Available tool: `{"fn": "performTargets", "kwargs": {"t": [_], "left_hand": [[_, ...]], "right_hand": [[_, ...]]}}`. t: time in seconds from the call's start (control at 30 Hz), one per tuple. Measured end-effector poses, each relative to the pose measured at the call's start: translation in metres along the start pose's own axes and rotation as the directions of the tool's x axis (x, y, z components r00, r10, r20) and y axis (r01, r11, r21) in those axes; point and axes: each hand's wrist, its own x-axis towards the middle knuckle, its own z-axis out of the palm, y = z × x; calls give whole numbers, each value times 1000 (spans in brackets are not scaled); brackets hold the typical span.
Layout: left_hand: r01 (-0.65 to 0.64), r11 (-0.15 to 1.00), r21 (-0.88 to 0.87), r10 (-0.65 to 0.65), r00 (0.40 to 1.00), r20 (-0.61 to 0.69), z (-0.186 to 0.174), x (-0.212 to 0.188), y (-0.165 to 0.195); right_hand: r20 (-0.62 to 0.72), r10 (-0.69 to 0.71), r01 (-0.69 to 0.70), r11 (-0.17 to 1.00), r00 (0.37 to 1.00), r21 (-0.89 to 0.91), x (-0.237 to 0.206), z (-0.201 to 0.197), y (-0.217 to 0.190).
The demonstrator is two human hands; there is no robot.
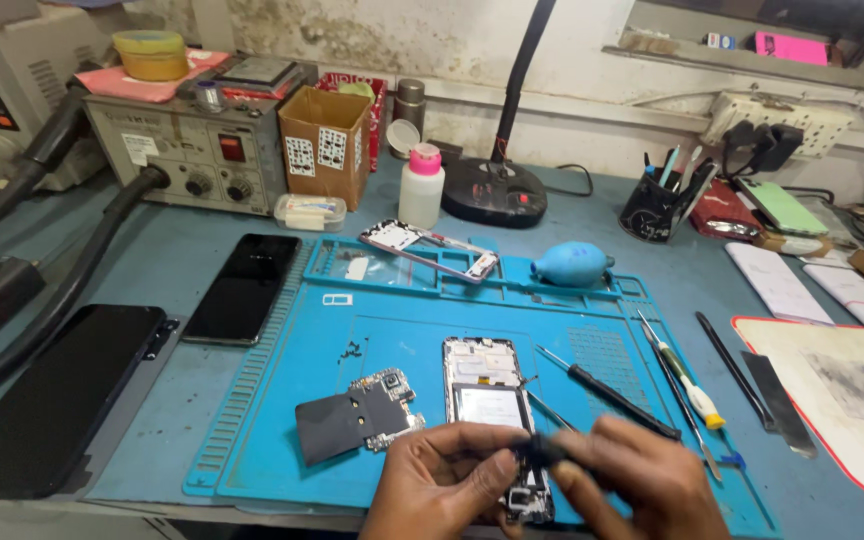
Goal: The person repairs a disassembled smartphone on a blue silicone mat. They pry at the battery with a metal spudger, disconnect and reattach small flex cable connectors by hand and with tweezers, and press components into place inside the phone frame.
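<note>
Mid-teardown: open phone lies back-up on the blue mat at the counter's near edge, lower end hidden under the hands. Left hand and right hand meet over it, both pinching one small dark part (too blurred to identify). Removed board sits just left, screwdriver just right. Next move likely needs a steady, fine grip so nothing underneath gets strained.
</note>
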Motion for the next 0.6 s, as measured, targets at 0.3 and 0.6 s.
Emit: {"fn": "performTargets", "kwargs": {"t": [0.3,0.6], "left_hand": [[-33,998,54,33,999,9,-7,4,-11],[37,999,3,-37,997,-73,-3,0,-4]], "right_hand": [[-11,-60,60,998,998,-7,-1,5,9],[13,-21,22,999,1000,-33,-6,0,7]]}}
